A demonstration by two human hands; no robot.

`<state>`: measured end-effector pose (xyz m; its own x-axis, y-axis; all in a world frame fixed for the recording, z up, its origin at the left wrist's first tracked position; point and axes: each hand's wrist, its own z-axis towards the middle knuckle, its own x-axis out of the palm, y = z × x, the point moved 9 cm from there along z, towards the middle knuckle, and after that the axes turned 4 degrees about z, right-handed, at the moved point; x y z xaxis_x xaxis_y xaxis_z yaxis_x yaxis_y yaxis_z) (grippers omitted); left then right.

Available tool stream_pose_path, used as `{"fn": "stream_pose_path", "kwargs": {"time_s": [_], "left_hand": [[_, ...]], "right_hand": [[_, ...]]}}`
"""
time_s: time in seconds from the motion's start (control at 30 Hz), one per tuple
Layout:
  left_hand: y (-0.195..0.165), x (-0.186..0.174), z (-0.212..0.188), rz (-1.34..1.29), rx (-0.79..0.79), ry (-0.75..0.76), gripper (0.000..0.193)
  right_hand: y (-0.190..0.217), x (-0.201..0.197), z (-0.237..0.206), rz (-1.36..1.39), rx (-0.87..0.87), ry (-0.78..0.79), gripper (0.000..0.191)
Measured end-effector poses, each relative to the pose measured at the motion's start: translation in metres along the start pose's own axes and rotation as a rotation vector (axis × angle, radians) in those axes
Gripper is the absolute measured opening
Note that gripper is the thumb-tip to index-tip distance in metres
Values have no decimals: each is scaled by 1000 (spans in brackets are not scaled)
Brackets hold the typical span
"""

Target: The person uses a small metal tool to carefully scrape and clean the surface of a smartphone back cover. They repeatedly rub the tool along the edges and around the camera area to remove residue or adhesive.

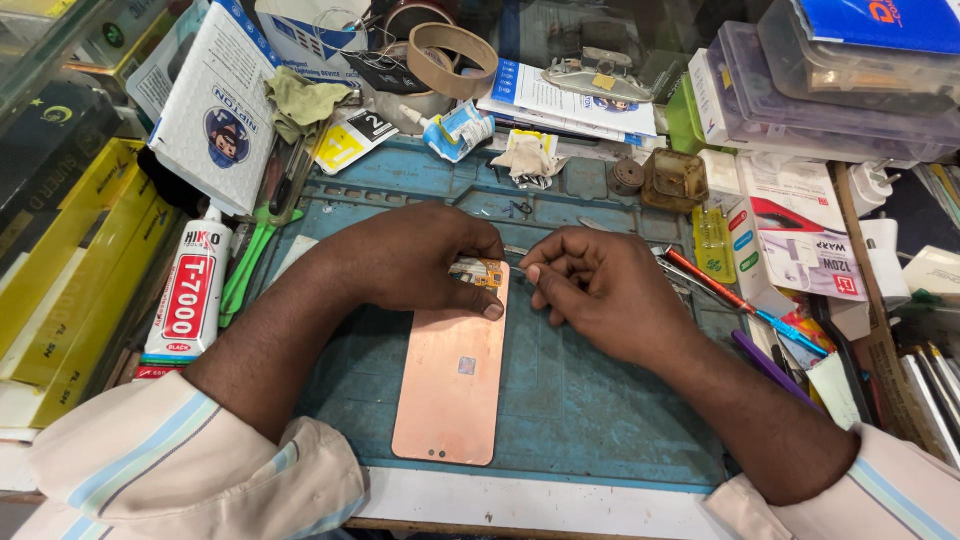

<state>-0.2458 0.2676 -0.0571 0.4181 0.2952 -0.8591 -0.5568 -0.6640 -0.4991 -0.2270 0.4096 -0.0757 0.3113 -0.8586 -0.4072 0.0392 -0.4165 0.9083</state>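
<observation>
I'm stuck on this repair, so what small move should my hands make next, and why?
Probably ease the thin tool in the right hand a little further toward the small part under the left hand. Its tip already points there, and the left fingers pin that corner of the copper-coloured phone panel flat on the blue mat.

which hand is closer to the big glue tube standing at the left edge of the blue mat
Left. The left hand rests on the top of the pink phone back panel, on the glue tube's side of it. The right hand lies beyond the panel, farther away.
</observation>
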Motion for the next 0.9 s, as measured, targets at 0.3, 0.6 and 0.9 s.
{"fn": "stream_pose_path", "kwargs": {"time_s": [0.3,0.6,0.9], "left_hand": [[3,0,1,-11,1,-5,52],[9,5,1,-1,-29,6,53],[19,6,0,-2,31,-28,56]], "right_hand": [[2,2,-1,-65,23,22,15],[6,12,-9,-160,-6,109,11],[5,28,-6,-180,1,177,9]]}}
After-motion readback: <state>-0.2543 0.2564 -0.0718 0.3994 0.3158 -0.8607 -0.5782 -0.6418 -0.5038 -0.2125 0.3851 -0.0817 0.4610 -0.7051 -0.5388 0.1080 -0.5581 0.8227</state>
